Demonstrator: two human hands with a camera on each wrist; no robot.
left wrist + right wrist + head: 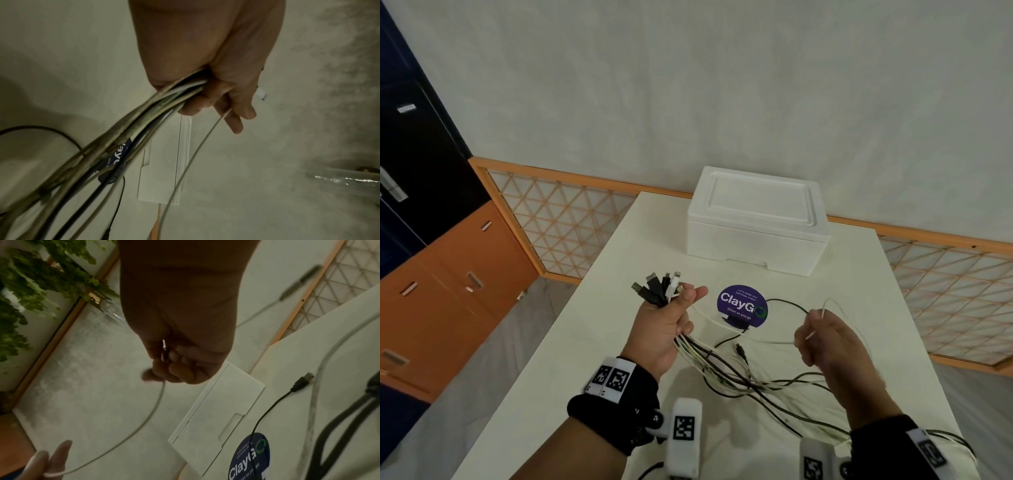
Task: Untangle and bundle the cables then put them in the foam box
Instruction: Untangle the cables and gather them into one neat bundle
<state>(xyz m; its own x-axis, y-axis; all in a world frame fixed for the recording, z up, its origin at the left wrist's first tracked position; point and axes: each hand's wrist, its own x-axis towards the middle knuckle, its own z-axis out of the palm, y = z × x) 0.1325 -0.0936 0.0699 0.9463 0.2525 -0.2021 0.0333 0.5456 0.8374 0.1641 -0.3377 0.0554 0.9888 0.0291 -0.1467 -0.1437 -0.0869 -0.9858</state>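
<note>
My left hand point(674, 318) grips a bundle of black and white cables point(722, 370), their plugs point(657, 289) fanning out above the fist. In the left wrist view the cables point(127, 133) stream out of the left hand point(216, 91). My right hand point(825, 342) pinches a thin white cable point(750, 329) that arcs across to the left hand; the right wrist view shows the right hand point(174, 360) curled on this thin cable point(148, 420). The white foam box point(756, 222), lid on, stands at the table's far end. A loose black plug point(741, 353) lies on the table.
The white table point(585, 359) carries a round purple ClayGo sticker point(742, 306) between the hands and the box. An orange lattice railing point(571, 219) runs behind it. Orange and dark cabinets point(431, 274) stand at the left. Green plants point(30, 280) hang in the right wrist view.
</note>
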